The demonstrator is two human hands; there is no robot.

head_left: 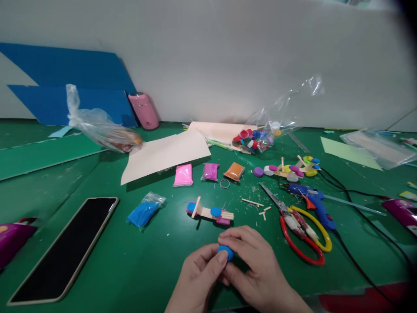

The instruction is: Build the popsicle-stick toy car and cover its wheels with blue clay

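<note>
A small rounded lump of blue modelling clay [226,252] is pinched between both hands near the table's front edge. My left hand [200,274] presses it with the thumb. From the other side, the fingers of my right hand [257,265] close round it. Just beyond lies a small craft-stick model [205,212] with blue and pink clay-like parts and short wooden sticks. An opened clear bag of blue clay [146,212] rests to its left. Behind the model are packets of pink clay [183,175], purple clay [210,171] and orange clay [234,171].
Scissors [301,230] and a blue glue gun [311,202] with its cord lie at right, near more stick models [289,168]. A phone [65,252] is at left. Behind stand a pink bottle [144,112] and a bag of coloured caps [256,139].
</note>
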